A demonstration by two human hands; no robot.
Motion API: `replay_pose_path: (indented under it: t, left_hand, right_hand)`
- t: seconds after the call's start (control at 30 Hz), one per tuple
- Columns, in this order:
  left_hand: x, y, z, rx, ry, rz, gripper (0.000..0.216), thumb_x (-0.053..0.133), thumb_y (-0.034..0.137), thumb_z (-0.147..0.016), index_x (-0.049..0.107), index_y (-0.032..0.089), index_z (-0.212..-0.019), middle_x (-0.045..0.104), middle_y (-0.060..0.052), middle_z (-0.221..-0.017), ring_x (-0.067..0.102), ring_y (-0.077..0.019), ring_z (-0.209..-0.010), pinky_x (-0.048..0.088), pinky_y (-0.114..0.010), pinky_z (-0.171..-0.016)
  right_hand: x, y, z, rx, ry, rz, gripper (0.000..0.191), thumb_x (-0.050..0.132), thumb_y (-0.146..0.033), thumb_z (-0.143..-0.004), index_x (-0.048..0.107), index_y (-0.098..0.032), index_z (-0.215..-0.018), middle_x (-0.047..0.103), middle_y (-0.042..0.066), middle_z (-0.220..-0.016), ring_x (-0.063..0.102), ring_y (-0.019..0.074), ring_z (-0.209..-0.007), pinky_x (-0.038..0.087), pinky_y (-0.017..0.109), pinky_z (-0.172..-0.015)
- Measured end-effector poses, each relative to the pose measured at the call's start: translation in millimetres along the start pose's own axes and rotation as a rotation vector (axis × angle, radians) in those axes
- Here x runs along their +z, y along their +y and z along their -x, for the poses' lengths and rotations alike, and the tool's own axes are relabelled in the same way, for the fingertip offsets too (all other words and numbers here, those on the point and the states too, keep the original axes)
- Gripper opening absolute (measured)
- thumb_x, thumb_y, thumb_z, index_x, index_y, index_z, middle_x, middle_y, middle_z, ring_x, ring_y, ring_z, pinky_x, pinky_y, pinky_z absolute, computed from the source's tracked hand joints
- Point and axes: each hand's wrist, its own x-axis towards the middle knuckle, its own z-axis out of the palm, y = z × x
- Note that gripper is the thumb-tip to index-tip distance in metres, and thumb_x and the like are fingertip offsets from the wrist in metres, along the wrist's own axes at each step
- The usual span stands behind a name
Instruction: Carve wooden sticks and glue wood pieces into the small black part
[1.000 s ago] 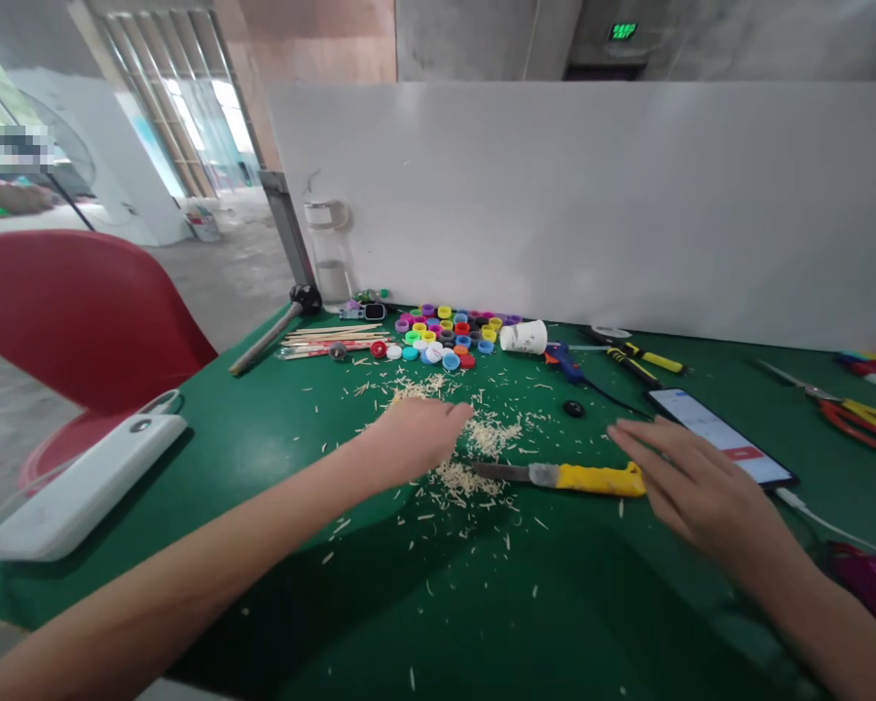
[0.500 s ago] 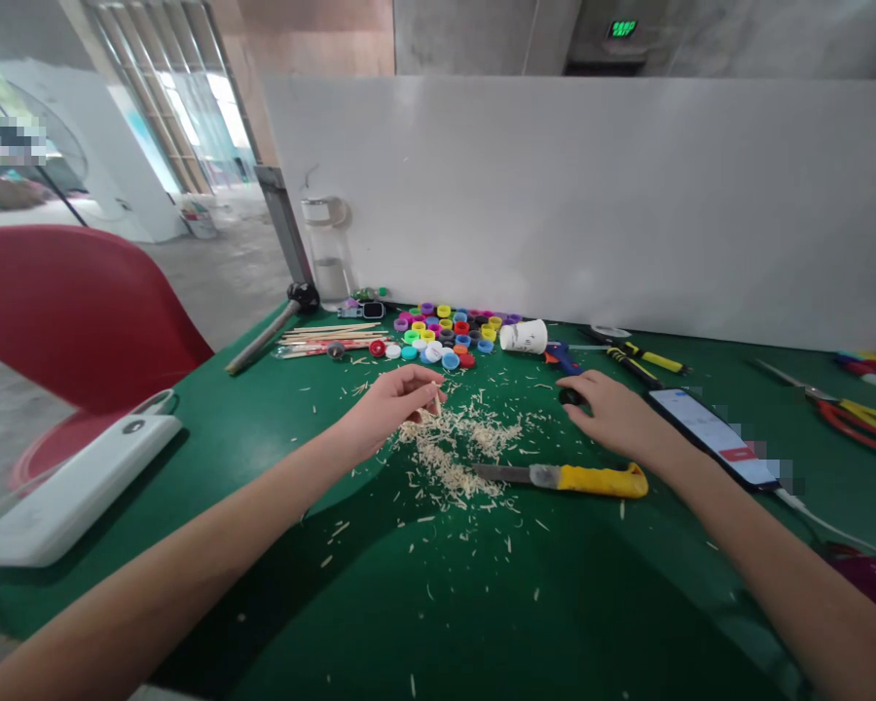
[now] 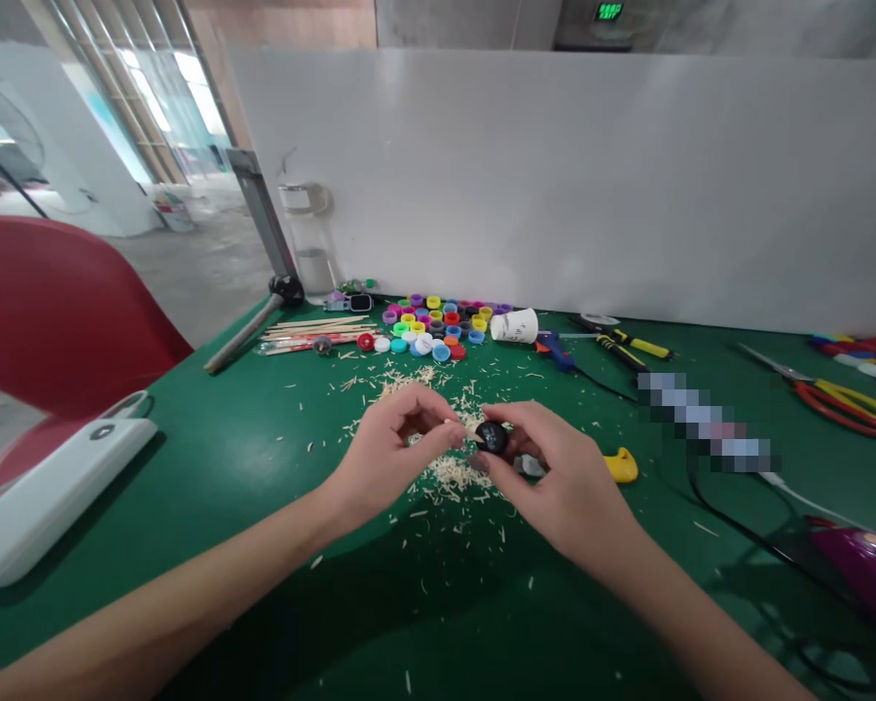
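My right hand (image 3: 555, 467) pinches a black bottle cap (image 3: 492, 437) between thumb and fingers. Close to its left side, my left hand (image 3: 405, 443) is closed on a short pale wooden stick (image 3: 470, 430), its pointed tip at the cap. Whether tip and cap touch, I cannot tell. Beneath both hands lie wood shavings (image 3: 459, 475) on the green table (image 3: 350, 623). A knife with a yellow handle (image 3: 620, 465) is partly covered by my right hand, its blade hidden.
Colourful bottle caps (image 3: 442, 352) lie at the back, with wooden sticks (image 3: 321, 331) left of them. A paper cup (image 3: 515, 325), glue gun (image 3: 555, 350), pliers (image 3: 628, 341) and scissors (image 3: 832, 394) are to the right. A hammer (image 3: 244, 331) and white power strip (image 3: 65, 497) lie left.
My right hand has moved left with the black bottle cap, from beside the glue gun to my left hand. The view has shifted slightly, and the knife is now partly covered.
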Motion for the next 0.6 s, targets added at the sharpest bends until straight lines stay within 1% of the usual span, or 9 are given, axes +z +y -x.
replay_pose_path:
  t: [0.1,0.2,0.27,0.33,0.4,0.47,0.6]
  left_hand:
    - [1.0,-0.2,2.0,0.026,0.024,-0.032,0.011,0.06,0.029,-0.084,0.06,0.018,-0.085,0.063,-0.002,-0.083,0.06,-0.0108,-0.071,0.052,-0.025,-0.064]
    - [2.3,-1.4,4.8,0.084,0.004,-0.042,0.008,0.06,0.026,-0.085,0.06,0.018,-0.084,0.064,-0.001,-0.082,0.06,-0.0102,-0.072,0.051,-0.024,-0.063]
    - [2.4,-2.0,6.0,0.127,-0.001,-0.102,0.008,0.06,0.026,-0.085,0.061,0.018,-0.084,0.064,-0.001,-0.081,0.06,-0.01,-0.072,0.05,-0.023,-0.064]
    - [1.3,-2.7,5.8,0.14,-0.01,-0.179,0.009,0.06,0.026,-0.085,0.061,0.018,-0.083,0.064,-0.001,-0.079,0.059,-0.0099,-0.071,0.049,-0.023,-0.063]
    - [-0.8,-3.5,4.5,0.136,-0.016,-0.225,0.01,0.058,0.027,-0.086,0.062,0.018,-0.083,0.064,-0.001,-0.078,0.058,-0.0097,-0.07,0.048,-0.022,-0.061]
    - [-3.2,-4.1,2.9,0.127,-0.023,-0.241,0.011,0.058,0.027,-0.087,0.062,0.018,-0.082,0.064,0.0,-0.076,0.057,-0.0093,-0.068,0.047,-0.022,-0.059]
    - [-5.4,-3.9,2.6,0.13,-0.056,-0.25,0.012,0.058,0.027,-0.086,0.062,0.019,-0.08,0.063,0.001,-0.075,0.057,-0.0087,-0.067,0.045,-0.021,-0.058]
  right_hand:
    - [-0.1,0.1,2.7,-0.033,0.01,0.044,0.029,0.058,-0.027,-0.082,0.057,-0.02,-0.11,0.062,0.005,-0.094,0.058,0.0118,-0.069,0.05,0.025,-0.059]
    - [2.9,0.6,5.2,-0.074,-0.017,0.08,0.027,0.056,-0.029,-0.085,0.057,-0.02,-0.11,0.062,0.006,-0.094,0.058,0.0136,-0.074,0.049,0.026,-0.061]
    - [5.1,1.3,6.4,-0.11,-0.03,0.11,0.027,0.054,-0.03,-0.087,0.055,-0.02,-0.112,0.063,0.007,-0.097,0.06,0.0158,-0.079,0.049,0.028,-0.063]
    - [6.0,1.9,7.1,-0.127,-0.005,0.131,0.027,0.054,-0.031,-0.087,0.055,-0.02,-0.112,0.063,0.008,-0.098,0.06,0.0175,-0.084,0.05,0.03,-0.067]
    - [5.5,2.3,7.5,-0.125,0.031,0.141,0.026,0.055,-0.032,-0.086,0.056,-0.02,-0.109,0.064,0.007,-0.097,0.061,0.0177,-0.085,0.049,0.03,-0.068]
    - [4.3,2.6,7.8,-0.111,0.058,0.146,0.023,0.057,-0.032,-0.084,0.056,-0.021,-0.103,0.063,0.006,-0.094,0.06,0.0168,-0.083,0.049,0.028,-0.067]
    - [3.6,3.9,8.7,-0.082,0.067,0.112,0.018,0.059,-0.028,-0.083,0.055,-0.022,-0.099,0.059,0.005,-0.092,0.058,0.0146,-0.08,0.049,0.026,-0.066]
